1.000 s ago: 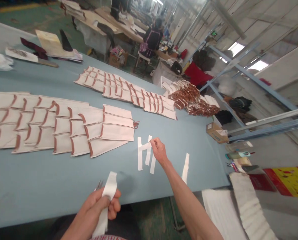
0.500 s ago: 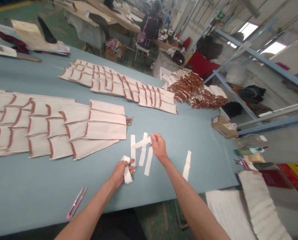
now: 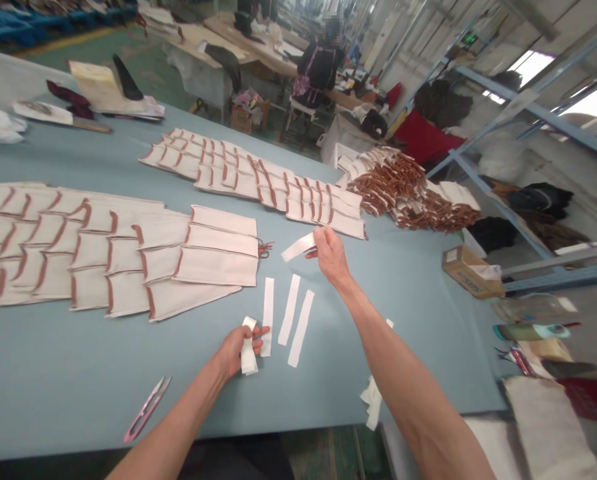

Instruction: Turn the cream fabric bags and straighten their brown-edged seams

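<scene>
My left hand (image 3: 238,348) is closed around a bundle of white strips (image 3: 249,357), its fingertips close to a white strip (image 3: 267,317) lying on the blue-green table. In my right hand (image 3: 329,252), one end of a single white strip (image 3: 298,247) is pinched, with the free end pointing left. Two more strips, a middle strip (image 3: 289,310) and a right-hand strip (image 3: 301,328), lie side by side below that hand. Pink-handled thread snips (image 3: 147,409) rest on the table left of my left forearm.
Overlapping cream fabric pieces with brown edging (image 3: 128,260) cover the left; a second row (image 3: 258,180) lies farther back. A heap of brown-edged pieces (image 3: 403,190) and a cardboard box (image 3: 471,270) are at right. Loose strips (image 3: 373,403) lie by my right forearm. A person (image 3: 321,67) sits beyond.
My right hand has moved up and away with its strip, from above the laid strips toward the fabric rows. My left hand keeps its bundle near the same place. The view has shifted slightly.
</scene>
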`<state>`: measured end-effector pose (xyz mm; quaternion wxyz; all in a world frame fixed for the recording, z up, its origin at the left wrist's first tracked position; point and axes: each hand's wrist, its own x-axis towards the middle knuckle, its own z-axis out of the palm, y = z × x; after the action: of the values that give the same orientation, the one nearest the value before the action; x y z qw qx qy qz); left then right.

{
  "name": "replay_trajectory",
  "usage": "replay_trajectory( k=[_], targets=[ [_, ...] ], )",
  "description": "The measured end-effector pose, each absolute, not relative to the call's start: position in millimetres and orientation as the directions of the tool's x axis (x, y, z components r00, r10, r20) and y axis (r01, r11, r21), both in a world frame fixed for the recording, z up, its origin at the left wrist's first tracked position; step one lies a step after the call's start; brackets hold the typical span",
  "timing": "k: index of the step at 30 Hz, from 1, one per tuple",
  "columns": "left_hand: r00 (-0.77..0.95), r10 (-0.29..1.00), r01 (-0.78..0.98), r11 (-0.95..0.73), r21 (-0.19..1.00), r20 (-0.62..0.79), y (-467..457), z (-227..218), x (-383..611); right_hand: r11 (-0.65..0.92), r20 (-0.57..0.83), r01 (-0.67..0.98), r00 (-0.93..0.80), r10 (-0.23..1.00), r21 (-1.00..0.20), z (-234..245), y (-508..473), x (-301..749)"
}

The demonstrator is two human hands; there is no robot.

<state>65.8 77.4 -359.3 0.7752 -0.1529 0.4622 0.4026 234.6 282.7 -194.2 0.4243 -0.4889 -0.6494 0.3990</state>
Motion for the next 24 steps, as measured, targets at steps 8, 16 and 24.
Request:
replay_trajectory(
  k=[8,16,24],
  targets=[
    [0.090,0.543,-0.732,0.605,0.315,-0.835,38.6,-307.6,36.8,0.392,0.241,0.368,-0.393,0.888,-0.843,-206.3,228.9,207.4],
    [-0.241,0.530,-0.749,0.431,0.504,-0.813,-34.0,-240.5,-16.1,0.603,0.148,0.363,-0.761,0.632,-0.710,-317.0,93.1,180.9],
    [-0.388,0.497,-0.717,0.366,0.593,-0.776,-68.1,-197.0,-21.5,0.501,0.039,0.474,-0.697,0.716,-0.724,-357.1,58.4,184.1]
  ],
)
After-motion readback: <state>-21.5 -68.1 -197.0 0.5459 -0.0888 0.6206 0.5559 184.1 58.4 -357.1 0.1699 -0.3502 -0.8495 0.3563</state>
